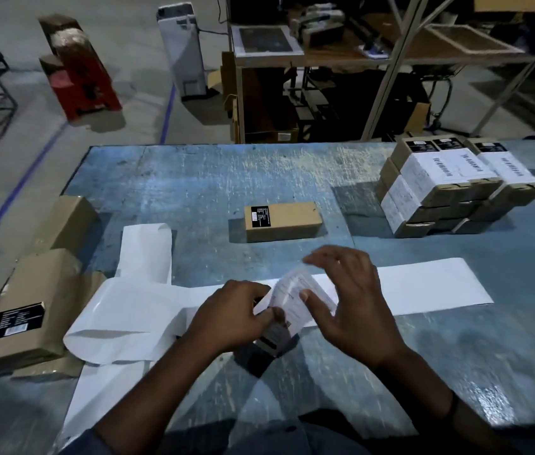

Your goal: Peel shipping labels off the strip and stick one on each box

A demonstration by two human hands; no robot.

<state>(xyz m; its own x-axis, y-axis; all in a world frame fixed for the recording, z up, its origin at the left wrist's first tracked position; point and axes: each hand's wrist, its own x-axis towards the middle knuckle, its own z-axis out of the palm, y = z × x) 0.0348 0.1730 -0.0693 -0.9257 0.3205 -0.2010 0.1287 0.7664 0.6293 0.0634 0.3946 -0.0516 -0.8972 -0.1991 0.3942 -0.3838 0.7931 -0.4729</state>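
Two bare hands work close together at the near middle of the table. The left hand (236, 318) has its fingers curled round a small brown cardboard box with a dark end (274, 341) and holds it tilted, so its broad face is turned to the other hand. Can't tell if the lower end touches the table. The right hand (356, 303) is spread wide, fingers nearly straight and gripping nothing. Its thumb pad presses on a white printed paper shipping label (292, 295) that arches over the box. Reads as smoothing the label down. The label's top edge is lifted and blurred, so how much is bonded is unclear. Under both hands runs a long white glossy backing strip (430, 285), flat to the right and curled into a loose loop at the left. It is likely kept there so the next label is within reach. One plain kraft cardboard box with a black sticker (284, 221) lies flat and alone beyond the hands, with no white label on it. Probably next in line. A stack of labelled kraft boxes (450, 188) sits far right, three across and several layers deep, white barcode labels facing up. Looks like the finished pile, kept well apart from the undone ones. Larger brown cardboard cartons (29, 303) with black stickers rest at the left table edge, just beside the strip's loop, likely the supply side. The worn blue painted tabletop (194, 178) is matte and scuffed pale in streaks. It is flat and hard, a good surface to press against.
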